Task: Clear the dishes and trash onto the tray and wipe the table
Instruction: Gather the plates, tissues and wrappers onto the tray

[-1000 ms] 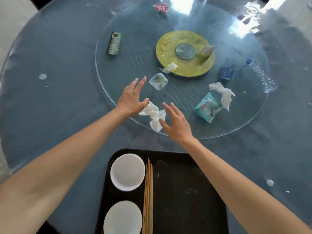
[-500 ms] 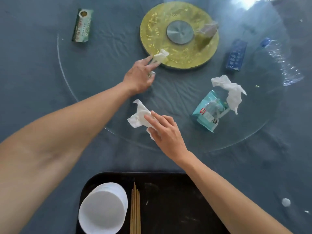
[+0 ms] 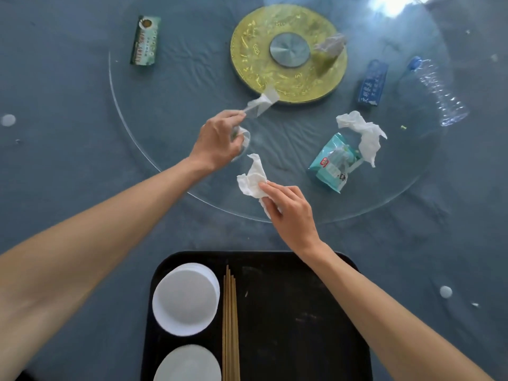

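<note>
On the glass turntable (image 3: 154, 149), a crumpled tissue (image 3: 253, 177) (white) sits under right-hand fingers (image 3: 270, 188).

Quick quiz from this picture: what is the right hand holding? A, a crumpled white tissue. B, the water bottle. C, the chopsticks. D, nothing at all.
A: the right hand pinches the crumpled white tissue at the near edge of the glass turntable, while the chopsticks lie on the tray and the bottle lies far off.

Glossy glass turntable (image 3: 154, 149); matt black plastic tray (image 3: 316, 325); wooden chopsticks (image 3: 230, 325); crumpled paper tissue (image 3: 251, 177).
</note>
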